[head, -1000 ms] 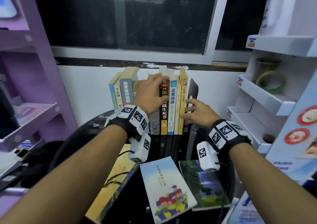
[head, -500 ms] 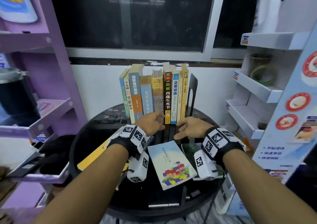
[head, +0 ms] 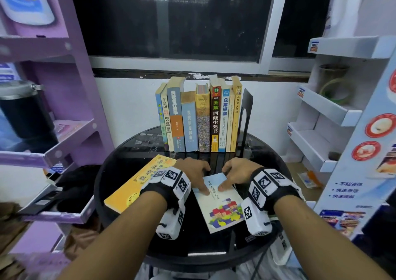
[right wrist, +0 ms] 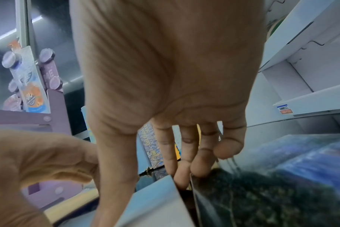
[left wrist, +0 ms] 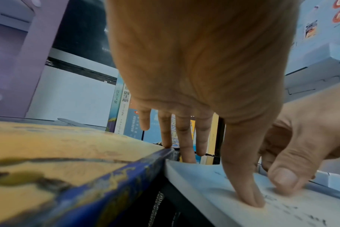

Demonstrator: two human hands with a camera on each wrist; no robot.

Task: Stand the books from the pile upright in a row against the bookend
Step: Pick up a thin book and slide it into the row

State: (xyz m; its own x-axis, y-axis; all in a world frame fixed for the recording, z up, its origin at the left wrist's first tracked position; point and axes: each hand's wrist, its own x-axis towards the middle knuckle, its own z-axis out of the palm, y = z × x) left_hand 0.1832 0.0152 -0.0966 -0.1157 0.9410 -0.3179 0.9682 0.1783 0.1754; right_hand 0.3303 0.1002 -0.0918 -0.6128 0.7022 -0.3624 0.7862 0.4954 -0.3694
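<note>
Several books [head: 199,119] stand upright in a row against the black bookend [head: 246,112] at the back of the round black table [head: 128,157]. A light blue book [head: 222,207] lies flat near the front. My left hand [head: 202,179] and right hand [head: 227,177] both hold its far end: each thumb presses on the cover and the fingers reach down over the far edge. In the left wrist view my left thumb rests on the blue cover [left wrist: 213,184]. A yellow book [head: 139,183] lies flat to the left. A dark green book [right wrist: 272,192] lies to the right, mostly hidden under my right wrist in the head view.
A purple shelf unit [head: 64,129] stands close on the left, with a black cylinder on it. A white cardboard shelf unit [head: 321,112] stands on the right. A white wall and a dark window lie behind the row.
Both hands left the standing row and came back and down onto the light blue book. The head view pulled back, and the row stands on its own.
</note>
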